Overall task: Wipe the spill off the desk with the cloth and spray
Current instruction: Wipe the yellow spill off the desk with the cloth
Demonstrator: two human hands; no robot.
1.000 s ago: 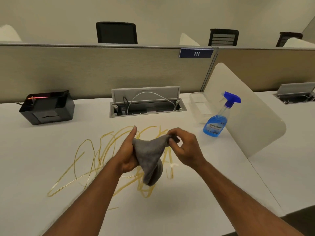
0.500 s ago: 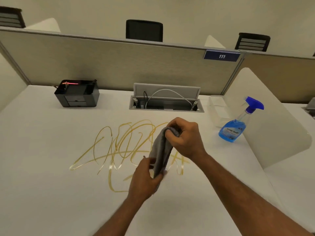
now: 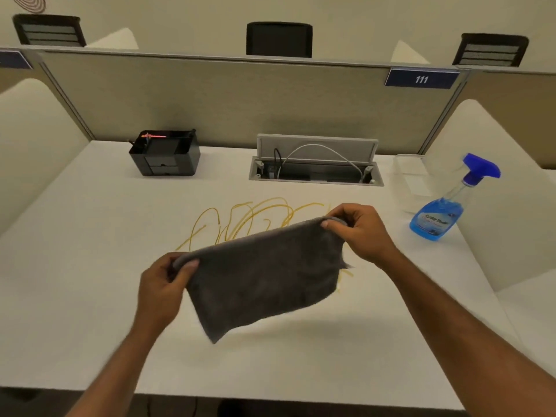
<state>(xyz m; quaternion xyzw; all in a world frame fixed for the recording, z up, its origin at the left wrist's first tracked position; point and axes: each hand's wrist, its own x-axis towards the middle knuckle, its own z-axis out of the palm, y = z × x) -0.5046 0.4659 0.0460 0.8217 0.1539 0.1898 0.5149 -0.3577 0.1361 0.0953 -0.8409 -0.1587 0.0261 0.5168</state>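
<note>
A grey cloth (image 3: 264,275) hangs spread out above the white desk (image 3: 90,266), stretched between both hands. My left hand (image 3: 161,288) pinches its near-left corner. My right hand (image 3: 359,231) pinches its far-right corner. Behind and under the cloth lie thin yellow looping lines of spill (image 3: 249,219) on the desk; the cloth hides part of them. A clear spray bottle (image 3: 445,212) with blue liquid and a blue trigger head stands at the right, untouched, near the side divider.
A black desk organiser (image 3: 165,155) sits at the back left. An open cable hatch (image 3: 316,167) with wires is at the back centre. A clear plastic tray (image 3: 412,182) lies behind the bottle. Partitions close off the back and both sides.
The cloth was bunched between my hands; now it is pulled open into a flat sheet. My hands moved apart, the left towards me and leftward, the right further right.
</note>
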